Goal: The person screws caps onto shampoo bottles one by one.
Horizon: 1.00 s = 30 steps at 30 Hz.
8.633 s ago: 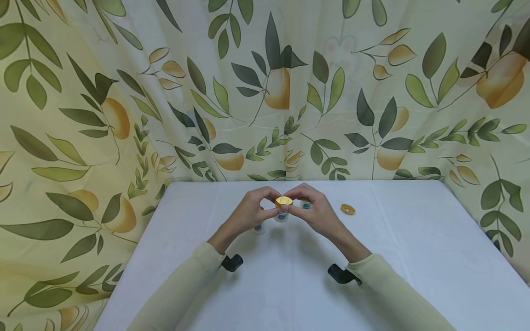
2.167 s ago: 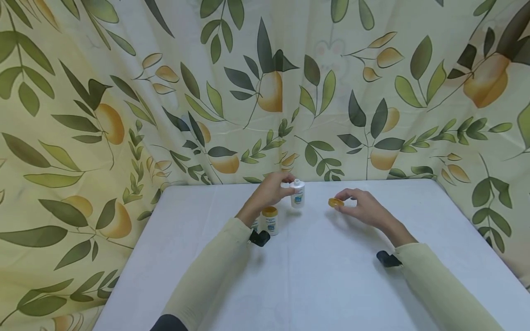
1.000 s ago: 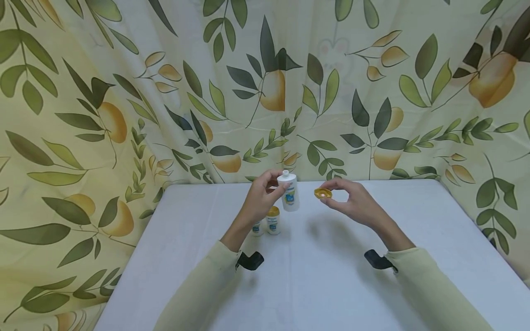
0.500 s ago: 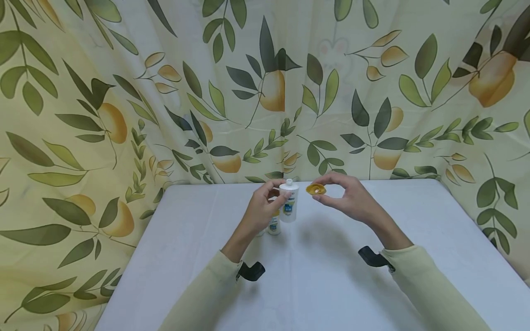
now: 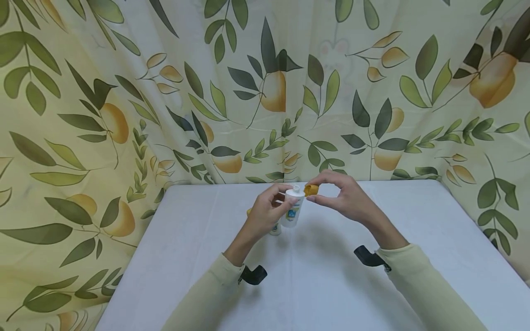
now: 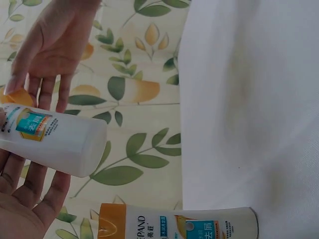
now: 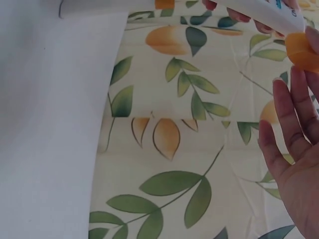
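Observation:
My left hand (image 5: 265, 211) grips a small white shampoo bottle (image 5: 293, 214) with a teal and yellow label, raised over the table and leaning slightly right. Its narrow white neck is bare. Between thumb and fingers of my right hand (image 5: 348, 195) is a golden-orange cap (image 5: 312, 190), turned on its side with its hollow facing the bottle, right beside the neck. In the left wrist view the cap (image 6: 19, 97) overlaps the top of the held bottle (image 6: 60, 142). The right wrist view has the cap (image 7: 301, 51) at its right edge.
A capped shampoo bottle (image 5: 275, 230) stands behind my left hand, mostly hidden. Left of it, the orange cap (image 5: 249, 212) of another bottle peeks out. The white table (image 5: 331, 285) ends at a leaf-and-fruit patterned curtain (image 5: 323, 92).
Earlier the cap lay on the table; my right hand then picked it up. Over the last second it has moved left to the bottle's neck and tipped sideways, while the bottle has lowered and tilted.

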Available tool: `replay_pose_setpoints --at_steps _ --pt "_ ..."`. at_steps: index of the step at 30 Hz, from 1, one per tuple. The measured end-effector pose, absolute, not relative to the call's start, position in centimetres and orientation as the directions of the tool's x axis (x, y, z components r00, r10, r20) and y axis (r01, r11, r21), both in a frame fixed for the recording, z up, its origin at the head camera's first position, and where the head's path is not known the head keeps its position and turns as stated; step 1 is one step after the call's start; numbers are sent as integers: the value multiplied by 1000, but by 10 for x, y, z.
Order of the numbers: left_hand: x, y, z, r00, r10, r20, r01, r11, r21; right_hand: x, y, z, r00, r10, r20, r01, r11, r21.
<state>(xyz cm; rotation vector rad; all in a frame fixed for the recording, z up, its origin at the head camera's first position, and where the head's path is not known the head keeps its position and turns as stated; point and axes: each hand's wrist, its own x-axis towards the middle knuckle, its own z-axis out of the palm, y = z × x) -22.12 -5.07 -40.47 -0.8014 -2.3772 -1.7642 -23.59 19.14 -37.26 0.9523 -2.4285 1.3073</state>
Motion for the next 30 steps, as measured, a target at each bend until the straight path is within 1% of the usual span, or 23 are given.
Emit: replay_pose_setpoints --at_steps 6,15,30 --pt "-221 -50 -407 -852 368 373 465 202 862 -235 188 -371 -756 -454 472 -644 382 -663" --pt "-220 -50 -410 -849 354 392 476 193 858 -232 180 -368 -806 -408 429 -584 426 -691" --pt "-220 -48 -407 -841 362 401 495 216 842 -234 176 -366 -767 -436 471 -630 371 -683"
